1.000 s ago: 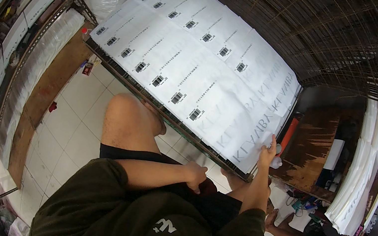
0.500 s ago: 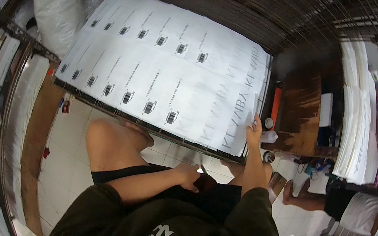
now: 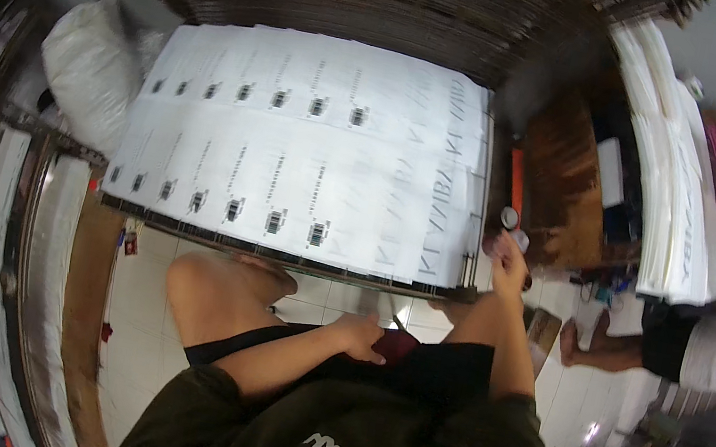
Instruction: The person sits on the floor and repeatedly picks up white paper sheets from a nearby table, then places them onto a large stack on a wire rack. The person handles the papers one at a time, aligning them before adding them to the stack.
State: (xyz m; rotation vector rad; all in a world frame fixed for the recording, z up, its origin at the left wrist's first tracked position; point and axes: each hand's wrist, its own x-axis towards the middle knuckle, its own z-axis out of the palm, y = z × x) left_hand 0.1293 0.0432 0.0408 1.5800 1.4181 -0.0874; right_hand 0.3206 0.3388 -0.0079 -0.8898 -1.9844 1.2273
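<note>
- The big sheet stack (image 3: 313, 153) is white paper, matt and smooth, printed in black.
- The floor (image 3: 143, 301) is pale tile with a glossy look.
- The sack (image 3: 84, 65) looks like white woven plastic, slightly shiny.
- The shirt (image 3: 357, 444) is dark green cloth, matt.
- The side table (image 3: 566, 184) looks like brown wood.

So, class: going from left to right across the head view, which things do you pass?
White sack → large board of white printed sheets → right hand at the board's corner → brown wooden table → stack of white sheets → another person seated on the floor.
</note>
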